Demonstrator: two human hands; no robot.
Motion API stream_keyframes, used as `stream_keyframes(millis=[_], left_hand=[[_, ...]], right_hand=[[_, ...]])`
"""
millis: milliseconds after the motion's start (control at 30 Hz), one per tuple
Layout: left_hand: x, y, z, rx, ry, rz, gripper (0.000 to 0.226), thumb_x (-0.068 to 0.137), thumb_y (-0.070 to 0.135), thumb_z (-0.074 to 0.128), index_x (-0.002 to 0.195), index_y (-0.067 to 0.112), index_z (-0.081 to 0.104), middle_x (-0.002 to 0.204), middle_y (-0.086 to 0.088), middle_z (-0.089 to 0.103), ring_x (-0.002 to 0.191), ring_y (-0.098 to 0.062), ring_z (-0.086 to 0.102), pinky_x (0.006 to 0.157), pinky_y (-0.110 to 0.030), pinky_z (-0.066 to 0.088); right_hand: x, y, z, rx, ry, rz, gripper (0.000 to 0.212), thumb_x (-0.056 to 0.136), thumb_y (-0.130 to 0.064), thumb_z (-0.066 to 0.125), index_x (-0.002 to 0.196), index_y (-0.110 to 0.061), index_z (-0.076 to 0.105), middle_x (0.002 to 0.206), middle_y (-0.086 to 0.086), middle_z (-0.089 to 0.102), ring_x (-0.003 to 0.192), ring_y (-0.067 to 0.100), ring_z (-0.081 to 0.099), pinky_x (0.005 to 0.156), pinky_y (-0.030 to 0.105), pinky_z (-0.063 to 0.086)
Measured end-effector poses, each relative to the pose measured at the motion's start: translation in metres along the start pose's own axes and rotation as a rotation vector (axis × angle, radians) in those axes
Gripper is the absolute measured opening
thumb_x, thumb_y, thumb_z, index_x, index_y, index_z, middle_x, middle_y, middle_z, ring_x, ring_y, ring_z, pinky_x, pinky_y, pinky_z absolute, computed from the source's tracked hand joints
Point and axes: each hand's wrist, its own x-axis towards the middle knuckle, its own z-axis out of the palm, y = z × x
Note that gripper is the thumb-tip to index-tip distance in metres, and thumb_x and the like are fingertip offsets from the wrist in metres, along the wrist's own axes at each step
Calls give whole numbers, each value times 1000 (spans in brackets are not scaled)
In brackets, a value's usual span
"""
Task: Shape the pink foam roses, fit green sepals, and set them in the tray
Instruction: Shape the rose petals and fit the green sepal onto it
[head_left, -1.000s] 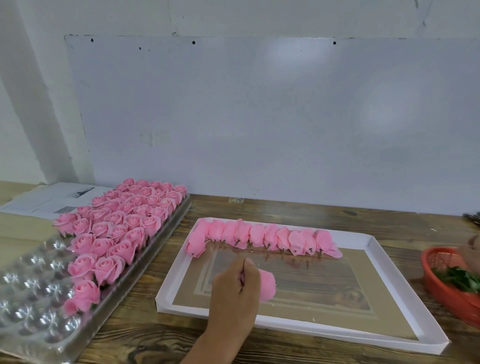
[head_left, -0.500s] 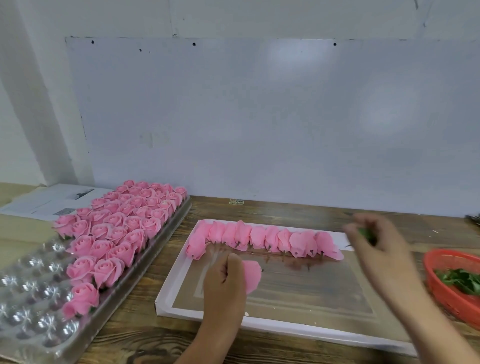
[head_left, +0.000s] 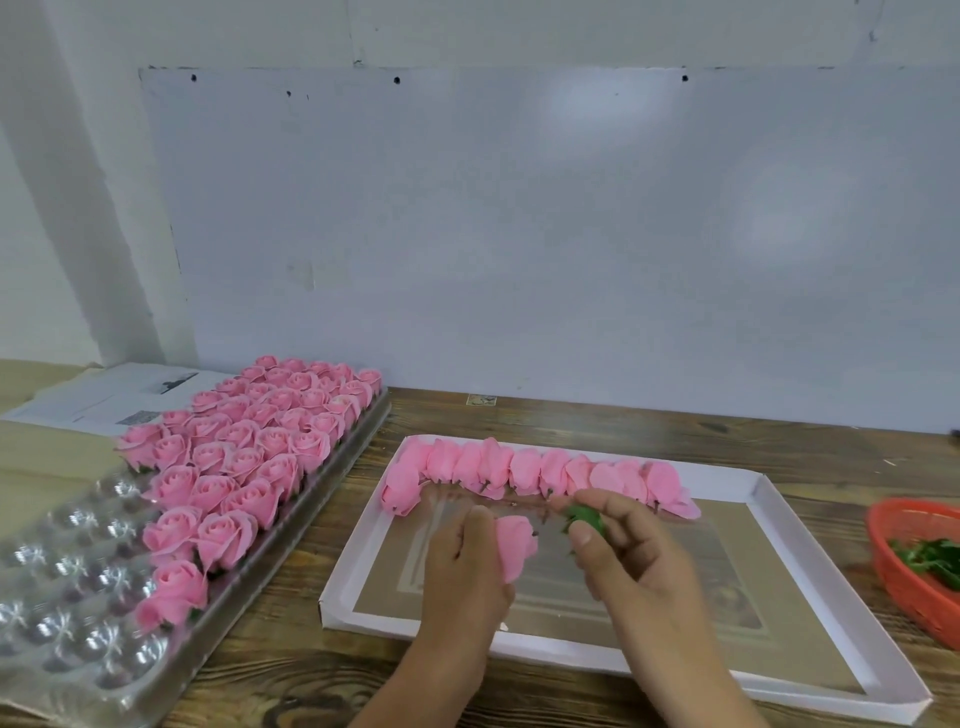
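Two hands meet over a white-rimmed cardboard lid (head_left: 769, 491) at the near edge of a wooden bench, mid-way thru fitting a sepal to a foam bud. Left hand (head_left: 462, 577) curls round an unopened pink rose bud (head_left: 515, 545), held just above the lid's brown floor w/ its tip pointing toward the person's right; right hand (head_left: 634, 556) pinches a green sepal (head_left: 586, 519) btwn thumb and fingertips, just beside the bud's end but not yet touching it. To seat it well, judging from this pose: keep the bud steady and lightly held, since foam likely dents under a hard squeeze; line the sepal's centre up w/ the bud's base before pushing; ease it on straight so its points spread evenly round the petals. Motion blur hides the sepal's hole and any stem stub, so exact alignment can't be read. Behind the hands, a row of unshaped buds (head_left: 540, 475) lies along the lid's far side, awaiting the same treatment. At right, a red basket (head_left: 893, 566) holds more green sepals. At left, a clear plastic tray (head_left: 78, 597) carries finished roses (head_left: 249, 447) filling its far cells, near cells empty; the next free cell sits by the closest rose. Papers lie beyond the tray, against a pale wall.
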Motion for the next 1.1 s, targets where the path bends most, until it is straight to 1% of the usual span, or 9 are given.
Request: stream_keyframes(millis=[100, 233, 300, 433, 567, 733, 833, 967, 1100], left_hand=[[-3, 5, -1, -35, -65, -105, 29, 100, 29, 41, 81, 14, 57, 51, 7, 47, 41, -8, 41, 41, -21, 32], [-5, 10, -1, -26, -123, -140, 32, 102, 28, 37, 78, 15, 55, 50, 7, 50, 40, -6, 39, 39, -20, 31], [-7, 11, 0, -18, -126, -165, 35, 102, 28, 39, 72, 17, 52, 48, 8, 47, 40, -4, 39, 37, -18, 32], [-8, 9, 2, -34, -166, -185, 34, 101, 27, 39, 72, 15, 54, 51, 6, 50, 44, -5, 44, 41, -18, 34], [-9, 8, 3, -60, -191, -237, 33, 103, 29, 40, 87, 11, 62, 68, -3, 62, 63, -11, 57, 49, -21, 43], [-10, 12, 2, -48, -219, -263, 34, 104, 28, 36, 84, 11, 57, 53, 3, 54, 39, -1, 48, 38, -15, 36], [-8, 10, 4, -50, -172, -300, 32, 102, 30, 39, 86, 12, 60, 60, 1, 57, 55, -8, 55, 44, -18, 43], [-7, 7, 6, -56, -152, -285, 31, 101, 30, 42, 81, 14, 59, 53, 3, 54, 49, -9, 51, 41, -18, 38], [-6, 7, 6, -93, -159, -283, 32, 101, 27, 42, 84, 14, 65, 66, -2, 62, 67, -15, 60, 48, -20, 45]], right_hand=[[-8, 0, 2, -154, -44, -84, 30, 81, -39, 66, 110, -45, 67, 109, -11, 73, 87, 9, 65, 77, 14, 51], [-12, 1, 5, -328, -70, -133, 41, 81, -74, 53, 118, -56, 58, 112, -20, 69, 74, 23, 60, 67, 31, 50], [-14, 2, 6, -370, -78, -154, 41, 82, -71, 53, 121, -56, 56, 113, -23, 67, 73, 17, 62, 66, 31, 51], [-14, 6, 8, -404, -83, -143, 35, 86, -47, 59, 120, -50, 61, 114, -20, 66, 88, 6, 63, 71, 13, 45], [-17, 6, 10, -404, -121, -127, 37, 88, -47, 59, 125, -42, 60, 107, -20, 62, 93, 6, 60, 76, 11, 44], [-18, 7, 11, -345, -178, -68, 39, 95, -49, 49, 132, -41, 55, 117, -27, 58, 112, 0, 57, 89, 6, 40], [-20, 7, 12, -327, -186, -69, 43, 93, -44, 44, 135, -37, 53, 124, -27, 57, 120, -4, 54, 90, 3, 38], [-20, 5, 13, -301, -182, -71, 46, 92, -49, 44, 136, -39, 52, 129, -28, 57, 121, -5, 53, 91, 3, 38], [-20, 7, 12, -288, -223, -73, 40, 97, -41, 45, 136, -36, 53, 132, -30, 56, 125, -8, 50, 94, 2, 36]])
